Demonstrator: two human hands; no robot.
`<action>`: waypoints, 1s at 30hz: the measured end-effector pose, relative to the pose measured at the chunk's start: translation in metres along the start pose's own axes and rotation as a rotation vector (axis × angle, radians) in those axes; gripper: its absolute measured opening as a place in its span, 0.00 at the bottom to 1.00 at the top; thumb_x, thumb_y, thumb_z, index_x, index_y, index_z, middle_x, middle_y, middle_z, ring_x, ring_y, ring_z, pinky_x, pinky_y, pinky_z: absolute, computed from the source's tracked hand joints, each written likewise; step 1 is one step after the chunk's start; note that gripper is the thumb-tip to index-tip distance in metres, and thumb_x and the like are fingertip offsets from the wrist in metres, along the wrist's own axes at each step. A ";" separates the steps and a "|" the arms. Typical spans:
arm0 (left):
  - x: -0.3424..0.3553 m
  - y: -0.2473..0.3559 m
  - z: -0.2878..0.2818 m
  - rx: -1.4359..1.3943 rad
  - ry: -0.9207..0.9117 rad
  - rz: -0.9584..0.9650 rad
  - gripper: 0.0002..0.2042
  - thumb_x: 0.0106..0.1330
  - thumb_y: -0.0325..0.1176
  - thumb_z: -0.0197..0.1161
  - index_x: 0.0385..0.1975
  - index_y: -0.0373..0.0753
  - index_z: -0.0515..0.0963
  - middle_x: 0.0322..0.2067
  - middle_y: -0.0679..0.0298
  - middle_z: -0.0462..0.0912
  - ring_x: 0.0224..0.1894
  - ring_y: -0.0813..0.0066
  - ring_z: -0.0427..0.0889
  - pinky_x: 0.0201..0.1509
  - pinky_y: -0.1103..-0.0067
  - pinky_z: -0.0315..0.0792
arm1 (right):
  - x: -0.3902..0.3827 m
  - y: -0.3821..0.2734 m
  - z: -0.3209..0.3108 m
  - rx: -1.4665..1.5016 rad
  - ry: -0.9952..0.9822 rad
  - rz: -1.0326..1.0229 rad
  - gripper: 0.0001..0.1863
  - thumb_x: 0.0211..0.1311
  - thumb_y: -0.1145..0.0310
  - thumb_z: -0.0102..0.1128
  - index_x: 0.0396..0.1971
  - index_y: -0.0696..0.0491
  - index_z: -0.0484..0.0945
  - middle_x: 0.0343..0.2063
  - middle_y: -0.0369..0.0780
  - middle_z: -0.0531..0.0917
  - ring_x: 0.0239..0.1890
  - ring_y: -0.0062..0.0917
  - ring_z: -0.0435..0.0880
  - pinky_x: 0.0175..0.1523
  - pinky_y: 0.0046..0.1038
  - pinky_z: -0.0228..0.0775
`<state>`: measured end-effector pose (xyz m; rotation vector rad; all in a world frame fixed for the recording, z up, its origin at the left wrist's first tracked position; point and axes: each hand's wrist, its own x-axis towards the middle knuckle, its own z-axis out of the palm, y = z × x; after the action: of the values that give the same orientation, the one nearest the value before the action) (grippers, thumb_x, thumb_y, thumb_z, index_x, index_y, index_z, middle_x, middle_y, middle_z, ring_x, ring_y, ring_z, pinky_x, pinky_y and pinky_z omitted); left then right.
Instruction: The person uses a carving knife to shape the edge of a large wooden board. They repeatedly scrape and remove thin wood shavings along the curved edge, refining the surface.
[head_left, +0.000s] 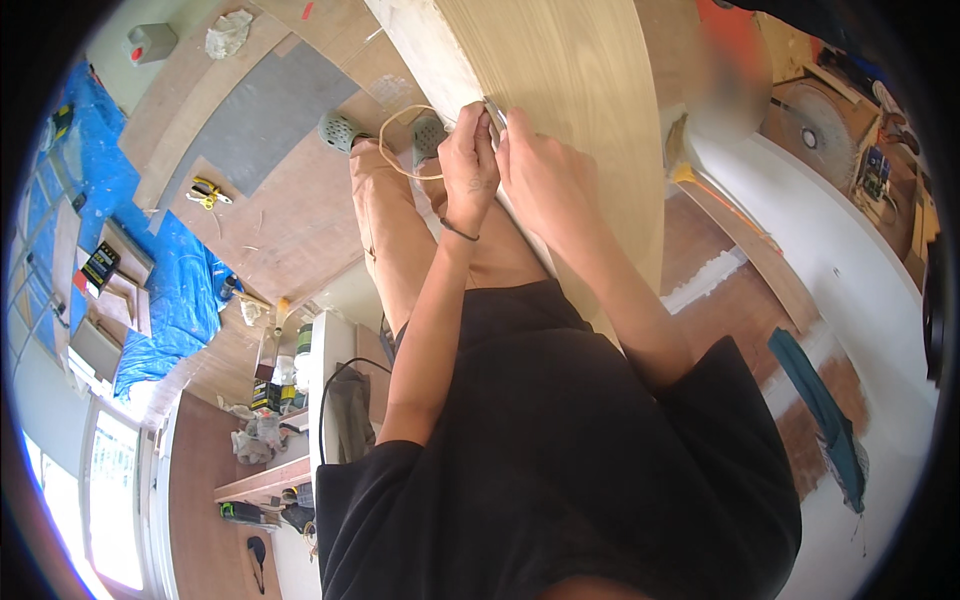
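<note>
My left hand (468, 165) is closed at the edge of a long pale wood-grain panel (570, 60). A thin beige strip or cord (382, 150) loops out on its left side, and the ends run behind the fingers. Pressed close beside it, my right hand (545, 170) is closed around a slim grey metal tool (494, 110) whose tip shows between the two hands. The tool's exact kind is too small to make out. Both hands are over the panel's left edge, which has a rough whitish side.
Pliers with yellow handles (207, 193) lie on the floor boards at left, near a grey sheet (275, 120). Blue tarpaulin (170, 320) spreads farther left. A teal cloth item (820, 410) hangs at right, below a round fan (810, 135). My clogs (340, 132) stand under the panel.
</note>
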<state>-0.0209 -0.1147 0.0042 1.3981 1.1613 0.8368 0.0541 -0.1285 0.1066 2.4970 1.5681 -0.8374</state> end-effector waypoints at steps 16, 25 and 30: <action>-0.011 -0.008 0.002 -0.007 -0.031 -0.075 0.03 0.68 0.24 0.51 0.37 0.36 0.71 0.21 0.48 0.74 0.20 0.50 0.73 0.23 0.70 0.67 | -0.010 0.001 -0.008 -0.048 -0.045 0.026 0.09 0.68 0.65 0.46 0.40 0.55 0.68 0.15 0.45 0.79 0.19 0.42 0.80 0.24 0.42 0.69; -0.013 -0.009 0.003 0.005 -0.042 -0.062 0.03 0.68 0.23 0.51 0.38 0.36 0.70 0.21 0.46 0.73 0.22 0.48 0.73 0.23 0.69 0.66 | -0.012 0.002 -0.006 -0.068 -0.036 0.017 0.09 0.68 0.64 0.46 0.38 0.54 0.67 0.14 0.45 0.78 0.18 0.42 0.80 0.23 0.43 0.68; -0.017 -0.014 0.007 -0.062 -0.030 -0.053 0.04 0.67 0.21 0.50 0.39 0.36 0.70 0.23 0.46 0.73 0.21 0.48 0.73 0.23 0.71 0.67 | -0.010 0.000 -0.008 -0.073 -0.055 0.024 0.09 0.67 0.65 0.46 0.37 0.55 0.67 0.14 0.46 0.78 0.19 0.43 0.80 0.24 0.43 0.69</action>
<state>-0.0212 -0.1338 -0.0090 1.3195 1.1356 0.8053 0.0543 -0.1341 0.1181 2.4168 1.5201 -0.8225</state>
